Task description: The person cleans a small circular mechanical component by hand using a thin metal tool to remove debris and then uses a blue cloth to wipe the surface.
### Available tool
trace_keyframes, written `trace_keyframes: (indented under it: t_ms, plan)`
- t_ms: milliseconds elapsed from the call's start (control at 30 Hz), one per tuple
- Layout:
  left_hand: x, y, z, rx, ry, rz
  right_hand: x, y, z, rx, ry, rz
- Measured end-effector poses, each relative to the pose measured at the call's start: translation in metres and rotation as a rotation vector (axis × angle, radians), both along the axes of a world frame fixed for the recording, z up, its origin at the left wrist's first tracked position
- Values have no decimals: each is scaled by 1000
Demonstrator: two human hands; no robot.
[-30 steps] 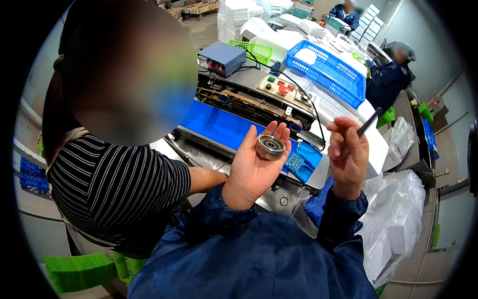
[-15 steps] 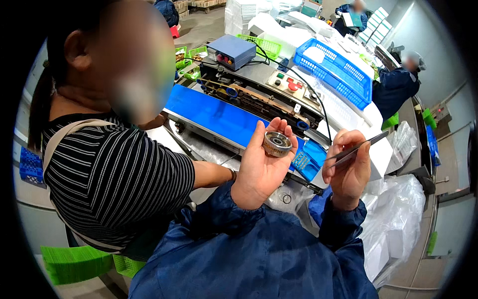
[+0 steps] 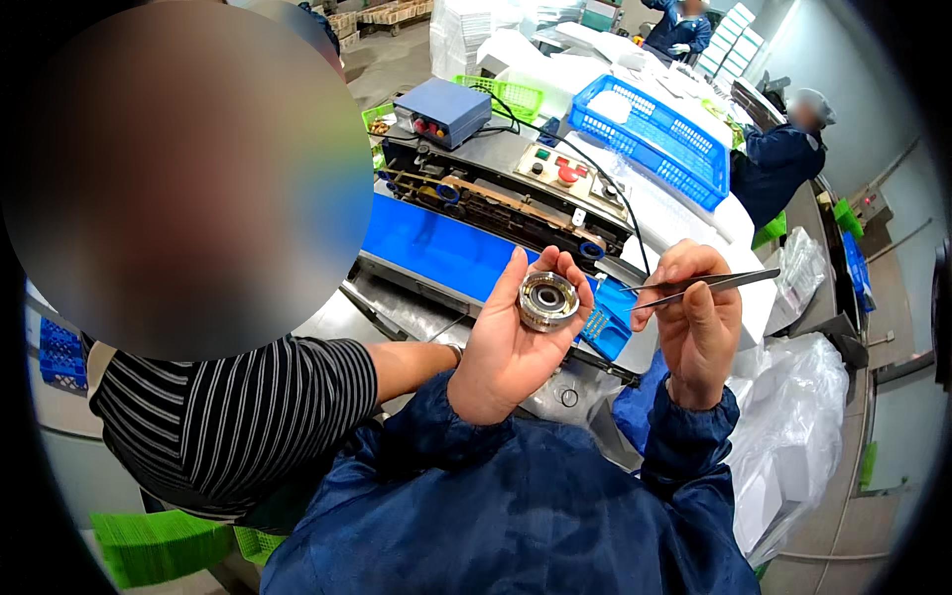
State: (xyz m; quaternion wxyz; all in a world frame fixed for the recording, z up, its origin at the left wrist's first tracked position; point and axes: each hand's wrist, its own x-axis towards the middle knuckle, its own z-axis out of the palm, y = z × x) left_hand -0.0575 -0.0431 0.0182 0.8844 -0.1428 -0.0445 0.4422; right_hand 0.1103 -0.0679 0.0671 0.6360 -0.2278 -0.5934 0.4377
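A ball bearing (image 3: 548, 301), a round metal ring with a dark centre hole, rests in my upturned left hand (image 3: 512, 342). My left thumb and fingers curl up around its sides, and its open face is turned up. My right hand (image 3: 699, 322) pinches a pair of dark metal tweezers (image 3: 729, 282) between thumb and fingers. Their tips point left toward the bearing and stand a little apart from each other. A gap lies between the tips and the bearing.
Beyond my hands is a machine with a blue conveyor belt (image 3: 436, 243), a control panel (image 3: 567, 171) and a blue-grey box (image 3: 442, 111). A small blue tray (image 3: 607, 322) sits by its end. A co-worker's arm (image 3: 412, 367) reaches in at left. Plastic wrap (image 3: 793, 436) lies right.
The tweezers have turned, so both their arms now show apart with tips toward the bearing. The bearing's face has tipped further upward. The co-worker at left has leaned closer.
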Motion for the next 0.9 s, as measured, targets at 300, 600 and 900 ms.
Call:
trace_keyframes:
  t_ms: [300, 600, 900]
  plan:
    - [-1, -2, 5, 164, -1, -46, 5, -1, 3, -48, 42, -52]
    - [1, -3, 6, 294, 37, 7, -8, -8, -5, 252, -523, -466]
    - [1, -6, 5, 362, 30, -39, -14, -12, -10, 651, -630, -551]
